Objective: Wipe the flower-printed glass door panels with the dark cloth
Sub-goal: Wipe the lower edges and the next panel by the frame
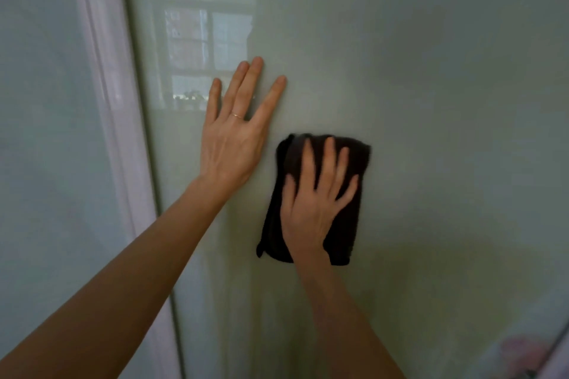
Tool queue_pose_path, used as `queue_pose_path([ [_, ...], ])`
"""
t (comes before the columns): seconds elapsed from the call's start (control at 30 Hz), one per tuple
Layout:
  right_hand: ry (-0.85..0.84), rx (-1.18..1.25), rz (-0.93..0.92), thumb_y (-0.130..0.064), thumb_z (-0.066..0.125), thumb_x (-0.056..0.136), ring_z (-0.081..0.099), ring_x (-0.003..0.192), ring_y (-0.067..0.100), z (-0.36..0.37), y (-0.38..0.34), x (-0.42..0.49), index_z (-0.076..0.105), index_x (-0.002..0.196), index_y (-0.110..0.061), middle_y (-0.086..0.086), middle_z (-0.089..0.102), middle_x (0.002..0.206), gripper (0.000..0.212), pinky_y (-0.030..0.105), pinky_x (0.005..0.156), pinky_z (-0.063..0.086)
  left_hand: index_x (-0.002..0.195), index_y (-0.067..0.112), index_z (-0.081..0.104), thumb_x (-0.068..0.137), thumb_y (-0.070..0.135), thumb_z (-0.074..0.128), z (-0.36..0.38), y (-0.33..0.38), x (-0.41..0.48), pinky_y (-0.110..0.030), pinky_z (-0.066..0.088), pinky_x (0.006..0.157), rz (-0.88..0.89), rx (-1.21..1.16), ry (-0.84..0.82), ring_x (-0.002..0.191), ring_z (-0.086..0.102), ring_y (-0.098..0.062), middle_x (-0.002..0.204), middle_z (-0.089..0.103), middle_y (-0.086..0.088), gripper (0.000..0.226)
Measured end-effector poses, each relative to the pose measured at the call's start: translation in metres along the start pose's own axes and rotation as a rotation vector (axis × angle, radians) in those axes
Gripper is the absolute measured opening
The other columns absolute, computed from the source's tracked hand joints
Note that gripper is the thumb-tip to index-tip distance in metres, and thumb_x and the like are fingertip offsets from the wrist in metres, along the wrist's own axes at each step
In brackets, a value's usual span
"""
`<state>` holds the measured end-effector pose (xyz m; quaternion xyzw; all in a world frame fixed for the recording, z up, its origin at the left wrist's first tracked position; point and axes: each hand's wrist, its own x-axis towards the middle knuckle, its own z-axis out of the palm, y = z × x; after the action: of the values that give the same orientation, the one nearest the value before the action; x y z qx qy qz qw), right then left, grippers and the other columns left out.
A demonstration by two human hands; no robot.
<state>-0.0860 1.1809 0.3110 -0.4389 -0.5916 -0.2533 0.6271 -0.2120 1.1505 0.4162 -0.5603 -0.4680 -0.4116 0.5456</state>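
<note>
the right hand [317, 203] lies flat with its fingers [328, 160] spread wide and extended, not curled around anything; they press the dark cloth [348, 224] against the glass rather than pinch it. the fingers look blurred, so the hand reads as sliding. under and around those fingers the cloth shows as a folded, roughly rectangular pad, its top edge just past the fingertips and its lower edge hanging below the wrist. it looks soft, limp and light, with a matte nap, so it should be held by palm pressure over its middle, or it will likely sag or slip down the smooth surface.

just beside the right fingers, up and to their left, the left hand [234, 138] rests open on the glass door panel [431, 86], fingers [243, 80] splayed, holding nothing; a thin ring [236, 115] sits on one finger. it seems to brace the panel.

the panel is pale green, glossy, hard and slick, likely fragile under a sharp knock. past the left fingertips it mirrors a window reflection [203, 49]. further left runs a whitish door frame [114, 101] and another pale panel [40, 132]. a faint pink blur [520, 348] at the lower right may be the flower print; i cannot tell.
</note>
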Motion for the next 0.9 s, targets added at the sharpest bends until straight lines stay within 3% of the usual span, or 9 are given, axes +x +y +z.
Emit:
queue_pose_path([
  [0.1,0.074,-0.001,0.196,-0.029,0.057,0.098,0.028,0.151,0.036,0.007,-0.021,0.013,0.039,0.154,-0.021,0.013,0.036,0.161,0.059,0.063,0.12,0.019,0.156,0.021,0.037,0.095,-0.005,0.057,-0.003,-0.015,-0.006,-0.05,0.012,0.123,-0.009,0.027,0.01,0.152,0.023,-0.031,0.163,0.027,-0.017,0.069],
  [0.23,-0.025,-0.004,-0.139,-0.028,0.062,0.096,0.027,0.15,0.035,0.01,-0.036,-0.019,0.036,0.154,-0.025,0.008,0.03,0.162,0.064,0.064,0.121,0.015,0.157,0.02,0.034,0.096,0.0,0.058,-0.005,-0.024,-0.01,-0.05,0.009,0.124,0.009,0.034,-0.014,0.152,0.021,-0.032,0.163,0.026,-0.018,0.069],
  [0.3,-0.063,0.027,-0.223,-0.029,0.063,0.095,0.025,0.151,0.032,0.006,-0.033,-0.027,0.036,0.154,-0.027,0.006,0.028,0.162,0.065,0.062,0.122,0.013,0.158,0.021,0.032,0.092,-0.002,0.062,-0.005,-0.026,-0.014,-0.051,0.009,0.124,-0.008,0.058,0.0,0.152,0.02,-0.032,0.163,0.025,-0.018,0.076],
  [0.4,-0.056,0.026,-0.176,-0.032,0.058,0.098,0.025,0.151,0.032,0.001,-0.031,-0.014,0.037,0.154,-0.03,0.008,0.033,0.162,0.06,0.062,0.12,0.016,0.156,0.019,0.036,0.092,0.003,0.067,-0.004,-0.031,-0.019,-0.052,0.012,0.123,0.006,0.072,0.041,0.151,0.025,-0.032,0.161,0.029,-0.019,0.073],
  [0.53,0.027,0.034,0.053,-0.028,0.061,0.097,0.027,0.151,0.037,0.007,-0.047,0.005,0.044,0.152,-0.027,0.013,0.035,0.161,0.058,0.065,0.119,0.019,0.153,0.019,0.043,0.092,-0.005,0.063,-0.006,-0.04,-0.018,-0.05,0.015,0.123,0.019,0.096,0.108,0.148,0.032,-0.032,0.158,0.037,-0.017,0.068],
  [0.73,-0.046,0.05,-0.241,-0.029,0.061,0.097,0.029,0.15,0.033,0.015,-0.065,-0.022,0.045,0.15,-0.034,0.008,0.039,0.16,0.056,0.064,0.119,0.016,0.156,0.018,0.037,0.102,0.033,0.062,-0.021,-0.06,-0.03,-0.049,0.004,0.125,0.003,0.067,-0.024,0.151,0.024,-0.032,0.162,0.029,-0.017,0.062],
  [0.9,-0.033,0.059,-0.173,-0.031,0.06,0.097,0.029,0.15,0.034,0.009,-0.06,-0.005,0.048,0.15,-0.032,0.01,0.04,0.159,0.054,0.064,0.119,0.019,0.153,0.017,0.042,0.11,0.025,0.042,-0.024,-0.061,-0.033,-0.052,0.013,0.123,-0.005,0.086,0.005,0.149,0.03,-0.033,0.159,0.034,-0.016,0.044],
])
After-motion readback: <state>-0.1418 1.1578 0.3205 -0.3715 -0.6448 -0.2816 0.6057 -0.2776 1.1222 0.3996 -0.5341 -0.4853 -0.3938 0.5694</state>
